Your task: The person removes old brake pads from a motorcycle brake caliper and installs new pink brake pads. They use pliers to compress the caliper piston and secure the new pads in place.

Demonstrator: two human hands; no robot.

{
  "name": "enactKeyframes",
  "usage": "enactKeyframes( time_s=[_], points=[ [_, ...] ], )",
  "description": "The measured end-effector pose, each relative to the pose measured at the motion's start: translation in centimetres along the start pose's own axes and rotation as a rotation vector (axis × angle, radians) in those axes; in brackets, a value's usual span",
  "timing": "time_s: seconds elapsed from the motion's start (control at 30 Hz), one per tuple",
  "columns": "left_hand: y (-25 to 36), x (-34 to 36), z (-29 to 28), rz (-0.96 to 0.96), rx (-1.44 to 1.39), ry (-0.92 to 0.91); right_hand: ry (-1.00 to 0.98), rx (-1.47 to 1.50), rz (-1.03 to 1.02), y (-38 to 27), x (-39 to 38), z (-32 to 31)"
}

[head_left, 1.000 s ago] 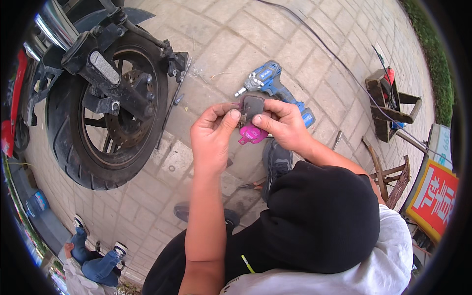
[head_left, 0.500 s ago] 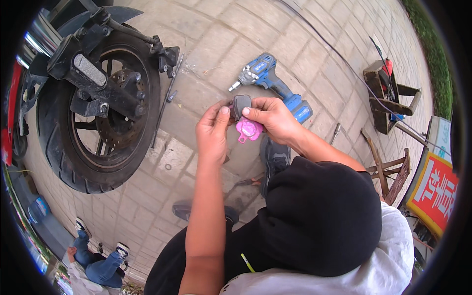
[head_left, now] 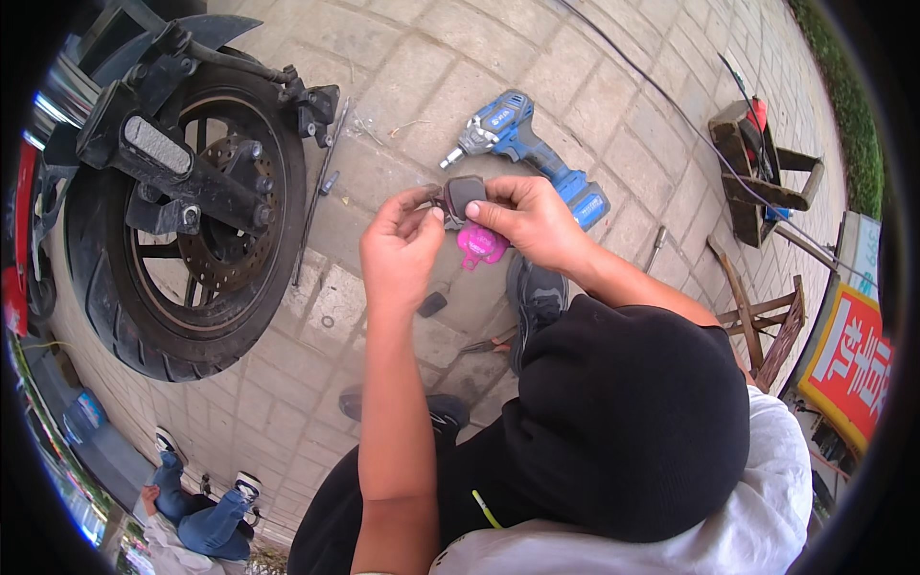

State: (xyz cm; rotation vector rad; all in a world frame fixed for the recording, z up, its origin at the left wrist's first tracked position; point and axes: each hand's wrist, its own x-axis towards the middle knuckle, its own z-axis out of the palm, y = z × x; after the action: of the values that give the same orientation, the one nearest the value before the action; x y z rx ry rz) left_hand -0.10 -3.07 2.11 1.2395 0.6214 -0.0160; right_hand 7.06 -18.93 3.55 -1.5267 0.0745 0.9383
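Note:
My left hand (head_left: 402, 251) and my right hand (head_left: 533, 222) meet in front of me, both closed on a dark brake pad (head_left: 467, 198). The left fingertips pinch its left edge, and my right thumb presses on its face. Whether a second pad lies behind it I cannot tell. Just below the pad shows a bright pink scalloped tag (head_left: 482, 244), partly covered by the right hand; what keeps it there is hidden. A small dark block (head_left: 432, 304) lies on the paving under my left wrist. Beyond my hands rests a blue cordless impact wrench (head_left: 522, 139) with a socket on its nose.
At left stands a motorcycle's front wheel (head_left: 187, 230), its brake caliper (head_left: 311, 110) beside it and a long thin rod (head_left: 321, 192) on the paving. Pliers (head_left: 487, 345) lie near my shoe. Rightward are a wooden tool box (head_left: 757, 182) and a cable (head_left: 652, 91). Another person (head_left: 201, 508) sits lower left.
My left hand has shifted slightly left and down, and the pad shows more of its face. The dark block on the paving, mostly hidden before, now shows beside my left wrist.

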Motion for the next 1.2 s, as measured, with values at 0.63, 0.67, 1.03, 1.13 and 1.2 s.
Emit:
enactKeyframes(
  time_s=[0.63, 0.67, 1.03, 1.13, 1.2],
  points=[
    [-1.2, -0.2, -0.1, 0.161, -0.087, 0.005, -0.111, 0.503, 0.163, 0.6, 0.2, -0.4],
    [-1.2, -0.2, 0.0, 0.161, -0.085, 0.003, -0.103, 0.476, 0.136, 0.7, 0.2, -0.3],
    [-0.8, 0.2, -0.6, -0.003, -0.158, -0.059, -0.076, 0.260, 0.009, 0.6, 0.2, -0.2],
    [-0.8, 0.2, -1.0, -0.081, -0.252, -0.132, -0.105, 0.272, 0.005, 0.4, 0.0, -0.1],
    [-0.7, 0.0, -0.9, -0.091, -0.290, -0.125, -0.128, 0.255, -0.004, 0.4, 0.0, -0.1]
  ],
)
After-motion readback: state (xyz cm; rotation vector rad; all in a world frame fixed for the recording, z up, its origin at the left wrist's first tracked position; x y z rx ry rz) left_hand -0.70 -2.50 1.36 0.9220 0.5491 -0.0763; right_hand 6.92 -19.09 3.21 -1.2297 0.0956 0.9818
